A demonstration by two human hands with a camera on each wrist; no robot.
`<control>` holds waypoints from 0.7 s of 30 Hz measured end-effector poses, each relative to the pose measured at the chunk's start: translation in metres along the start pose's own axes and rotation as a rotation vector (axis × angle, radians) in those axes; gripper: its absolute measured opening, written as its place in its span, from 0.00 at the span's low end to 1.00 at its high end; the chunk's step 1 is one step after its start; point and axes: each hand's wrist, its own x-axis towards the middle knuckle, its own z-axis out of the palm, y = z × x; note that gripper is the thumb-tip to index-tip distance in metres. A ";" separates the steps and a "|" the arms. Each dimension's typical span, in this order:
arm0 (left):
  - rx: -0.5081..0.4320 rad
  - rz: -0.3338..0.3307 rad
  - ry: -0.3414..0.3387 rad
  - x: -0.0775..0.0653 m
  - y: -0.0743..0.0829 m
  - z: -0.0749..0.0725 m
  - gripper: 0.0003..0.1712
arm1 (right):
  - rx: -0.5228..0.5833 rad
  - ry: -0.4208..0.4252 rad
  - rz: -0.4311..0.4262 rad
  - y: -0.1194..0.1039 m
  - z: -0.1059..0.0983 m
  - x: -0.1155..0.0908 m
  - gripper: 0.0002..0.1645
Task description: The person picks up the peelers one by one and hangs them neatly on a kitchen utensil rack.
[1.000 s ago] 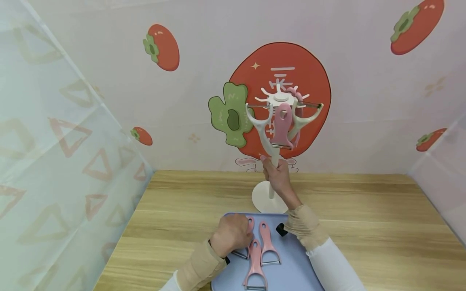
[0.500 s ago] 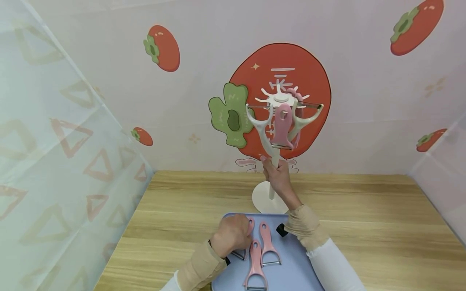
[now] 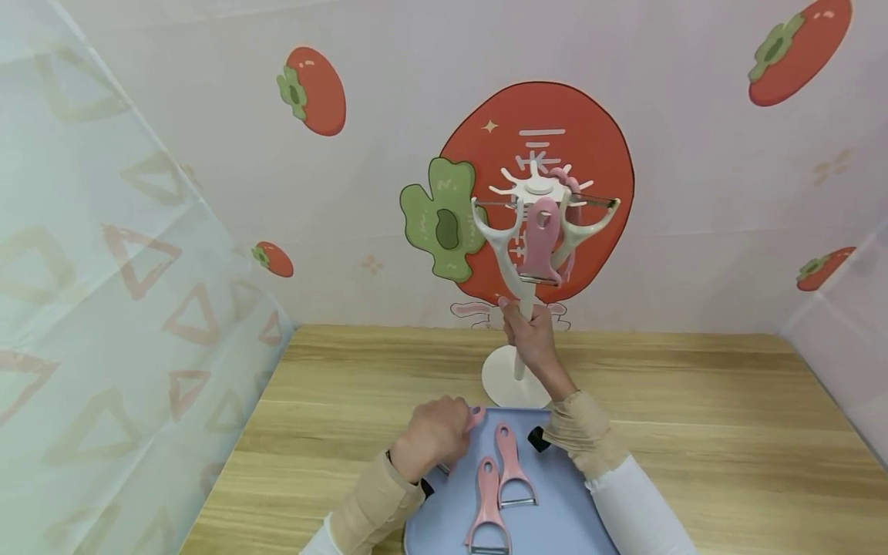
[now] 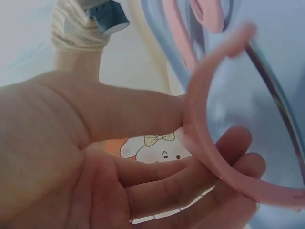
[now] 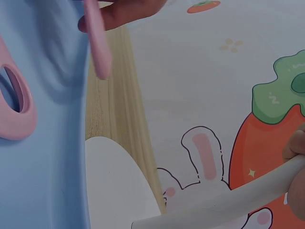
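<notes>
- Left hand [image 3: 433, 437]: fingers [image 4: 162, 191] and thumb pinch a pink peeler [image 4: 194, 102] near its forked head; it seems held up over the blue tray [image 3: 555, 509], at the far left corner;
- Right hand [image 3: 533, 337]: grasping the pole of a white stand [image 3: 519, 365];
- On the tray: two loose peelers [image 3: 488, 486], also pink;
- Atop the stand: pink, white and cream hanging peelers [image 3: 539, 239];
- Judged step: picking up one peeler while steadying the stand; the next move calls for a firm pinch, clear of the rim.
</notes>
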 end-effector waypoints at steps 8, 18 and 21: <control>-0.119 0.033 0.066 0.003 -0.008 -0.010 0.07 | 0.027 -0.011 -0.007 0.000 -0.001 0.002 0.29; -0.608 0.059 0.070 0.011 -0.030 -0.030 0.19 | 0.025 -0.007 -0.003 0.003 -0.001 0.002 0.29; -0.698 0.096 0.106 0.011 -0.038 -0.036 0.22 | 0.027 -0.011 -0.009 0.003 -0.001 0.003 0.29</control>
